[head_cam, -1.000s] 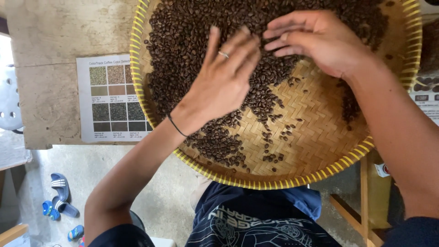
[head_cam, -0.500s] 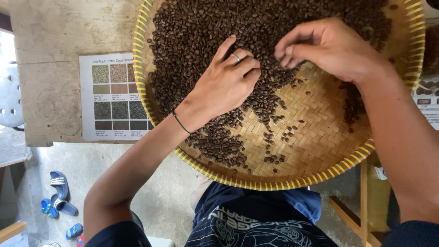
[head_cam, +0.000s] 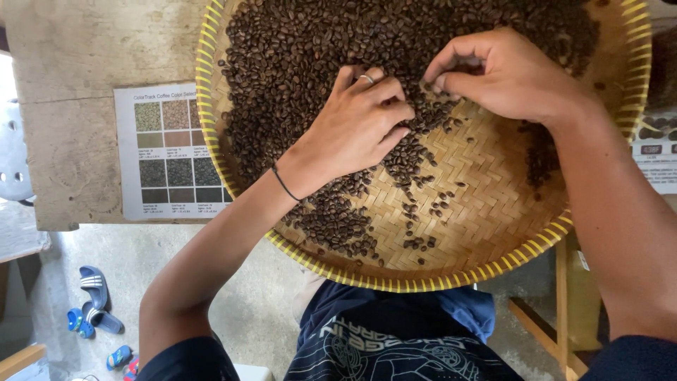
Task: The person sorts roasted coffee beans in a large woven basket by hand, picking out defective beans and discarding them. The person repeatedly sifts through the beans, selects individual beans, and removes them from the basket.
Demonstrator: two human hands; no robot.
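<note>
A round woven bamboo tray (head_cam: 493, 212) with a yellow rim holds a spread of dark roasted coffee beans (head_cam: 303, 63). My left hand (head_cam: 356, 127), with a ring and a thin black wristband, rests palm down on the beans at the tray's middle, fingers curled together. My right hand (head_cam: 504, 74) hovers over the beans at the upper right, its fingertips pinched together; whether a bean is between them is too small to tell. The near right part of the tray shows bare weave with a few scattered beans.
A printed chart of colour swatches (head_cam: 173, 152) lies on the worn wooden table (head_cam: 77, 85) left of the tray. Blue sandals (head_cam: 95, 300) lie on the concrete floor at lower left. A wooden frame (head_cam: 564, 310) stands at lower right.
My left hand's fingers have curled in from spread flat, dragging over the beans. My right hand has closed from open fingers to a pinch.
</note>
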